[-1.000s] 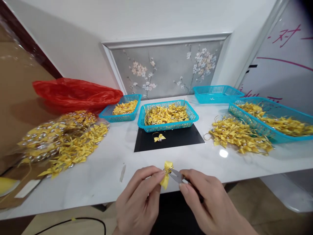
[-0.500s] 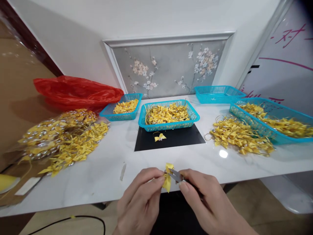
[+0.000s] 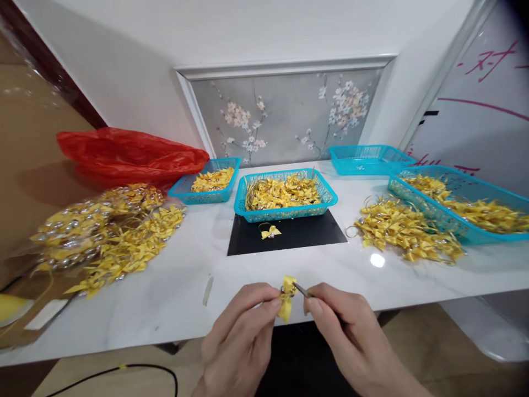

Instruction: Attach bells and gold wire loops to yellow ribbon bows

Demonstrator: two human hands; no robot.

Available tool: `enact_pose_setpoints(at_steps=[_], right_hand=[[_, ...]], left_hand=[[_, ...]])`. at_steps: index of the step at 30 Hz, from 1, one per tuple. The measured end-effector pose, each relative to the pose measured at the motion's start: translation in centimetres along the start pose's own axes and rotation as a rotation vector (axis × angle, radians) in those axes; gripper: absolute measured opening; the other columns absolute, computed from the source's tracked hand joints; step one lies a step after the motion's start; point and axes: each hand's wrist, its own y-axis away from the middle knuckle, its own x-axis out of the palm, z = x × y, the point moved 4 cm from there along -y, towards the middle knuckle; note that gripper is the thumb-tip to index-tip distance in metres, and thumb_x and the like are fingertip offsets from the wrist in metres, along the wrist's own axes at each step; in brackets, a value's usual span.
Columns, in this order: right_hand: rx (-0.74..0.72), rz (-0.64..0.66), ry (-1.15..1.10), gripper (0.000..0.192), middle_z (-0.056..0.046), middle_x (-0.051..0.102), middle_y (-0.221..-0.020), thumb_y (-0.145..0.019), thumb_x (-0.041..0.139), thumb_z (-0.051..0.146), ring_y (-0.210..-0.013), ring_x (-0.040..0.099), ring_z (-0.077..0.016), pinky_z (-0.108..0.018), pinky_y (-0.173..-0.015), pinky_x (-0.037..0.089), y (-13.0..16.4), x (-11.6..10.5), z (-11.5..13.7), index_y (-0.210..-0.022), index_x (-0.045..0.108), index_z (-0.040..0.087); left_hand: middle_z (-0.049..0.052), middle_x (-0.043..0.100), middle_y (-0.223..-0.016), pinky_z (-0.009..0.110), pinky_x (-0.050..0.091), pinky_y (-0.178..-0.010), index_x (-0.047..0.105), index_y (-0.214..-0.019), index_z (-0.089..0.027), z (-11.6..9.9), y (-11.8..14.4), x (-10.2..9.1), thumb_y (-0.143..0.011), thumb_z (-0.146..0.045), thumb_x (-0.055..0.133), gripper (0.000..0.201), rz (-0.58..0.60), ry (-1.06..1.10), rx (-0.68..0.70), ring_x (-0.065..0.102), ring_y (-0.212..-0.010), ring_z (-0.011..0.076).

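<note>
Just above the table's front edge, my left hand pinches a small yellow ribbon bow with a silvery bead, its loops standing up and down past the fingertips. My right hand is closed around a slim pointed metal tool, dark at the grip; whether it is tweezers or small snips I cannot make out. Its tip touches the upper part of the bow. Beyond the hands, a loose yellow bow with a bead and a gold loop lies on a black mat.
A blue basket of bows stands on the mat's back part. Other blue baskets stand behind on both sides. Bow piles lie left and right. A red plastic bag sits at back left.
The tool's tip has turned and now looks narrower, its point higher on the bow. Both hands have shifted very slightly to the right. The baskets and piles have not moved.
</note>
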Motion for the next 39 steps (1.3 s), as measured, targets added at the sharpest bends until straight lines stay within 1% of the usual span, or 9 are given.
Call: enact_pose_setpoints(at_steps=[4,7,10,13,19,22,26,33,39], right_hand=[[0.05,-0.14,0.207,0.031,-0.002,0.063,-0.073,-0.1,0.037,0.033,-0.065,0.061,-0.016,-0.024,-0.057,0.047,-0.5,-2.1,-2.8,-0.093,0.062,0.017],[0.171,-0.227,0.79,0.031,-0.009,0.069,-0.095,-0.098,0.042,0.033,-0.073,0.067,-0.0229,-0.032,-0.059,0.05,-1.1,-4.3,-6.5,-0.113,0.064,0.016],[0.195,-0.22,0.919,0.025,-0.016,0.068,-0.1,-0.093,0.05,0.025,-0.079,0.067,-0.0309,-0.04,-0.062,0.051,-1.7,-5.4,-9.3,-0.106,0.069,0.014],[0.144,-0.237,0.926,0.022,-0.018,0.064,-0.117,-0.091,0.055,0.021,-0.108,0.058,-0.0385,-0.052,-0.082,0.047,-1.8,-5.2,-9.1,-0.106,0.069,0.016],[0.07,-0.094,0.008,0.021,-0.007,0.064,-0.099,-0.094,0.051,0.029,-0.085,0.064,-0.0187,-0.029,-0.069,0.054,-1.3,-2.3,-2.4,-0.113,0.056,0.022],[0.061,-0.002,-0.113,0.012,-0.003,0.064,-0.093,-0.091,0.055,0.022,-0.077,0.062,-0.0154,-0.027,-0.07,0.051,-1.6,-1.0,0.0,-0.102,0.058,0.021],[0.158,0.107,-0.207,0.015,-0.001,0.063,-0.076,-0.094,0.05,0.02,-0.068,0.056,-0.0144,-0.025,-0.06,0.043,-1.9,-0.1,-0.4,-0.085,0.061,0.019],[0.397,0.235,-0.934,0.028,0.002,0.053,-0.067,-0.091,0.06,0.041,-0.059,0.04,-0.0084,-0.021,-0.058,0.034,-1.3,1.9,-2.7,-0.08,0.062,0.015],[0.427,0.172,-1.033,0.033,0.0,0.055,-0.065,-0.092,0.059,0.041,-0.059,0.044,-0.0095,-0.023,-0.058,0.036,-1.0,2.9,-2.8,-0.073,0.062,0.015]], left_hand=[[0.001,0.072,-0.09,0.02,0.058,-0.073,0.069,-0.092,-0.023,0.5,0.3,0.2,-0.074,0.012,0.058,0.041,-0.034,0.062,-0.085,0.071,-0.081,0.0136],[-0.001,0.07,-0.088,0.019,0.058,-0.072,0.069,-0.084,-0.024,1.6,0.4,0.6,-0.079,0.004,0.06,0.029,-0.08,0.295,-0.397,0.07,-0.081,0.0131],[-0.001,0.066,-0.083,0.016,0.056,-0.067,0.069,-0.075,-0.021,2.3,0.5,1.4,-0.081,-0.011,0.068,0.011,-0.107,0.585,-0.77,0.067,-0.07,0.01],[-0.002,0.064,-0.081,0.015,0.052,-0.064,0.069,-0.072,-0.019,2.2,0.2,1.9,-0.081,-0.02,0.072,0.009,-0.08,0.745,-0.92,0.062,-0.062,0.0066],[-0.003,0.062,-0.081,0.015,0.049,-0.067,0.068,-0.071,-0.018,2.3,0.1,2.6,-0.076,-0.023,0.077,0.012,-0.039,0.777,-1.016,0.059,-0.065,0.0072],[-0.002,0.063,-0.078,0.017,0.049,-0.068,0.068,-0.072,-0.017,2.3,0.3,2.8,-0.076,-0.026,0.078,0.013,0.0,0.771,-1.041,0.058,-0.068,0.0095],[-0.001,0.061,-0.066,0.017,0.046,-0.063,0.067,-0.071,-0.015,2.1,0.6,3.2,-0.08,-0.028,0.074,0.018,0.082,0.947,-1.179,0.053,-0.063,0.0093],[-0.005,0.049,-0.052,0.018,0.04,-0.05,0.063,-0.066,-0.012,2.1,1.8,4.7,-0.087,-0.039,0.065,0.034,0.072,1.443,-1.53,0.041,-0.047,0.0055],[-0.002,0.056,-0.06,0.019,0.041,-0.054,0.063,-0.071,-0.013,1.8,1.7,4.3,-0.083,-0.042,0.069,0.033,0.186,1.318,-1.336,0.046,-0.053,0.0073]])
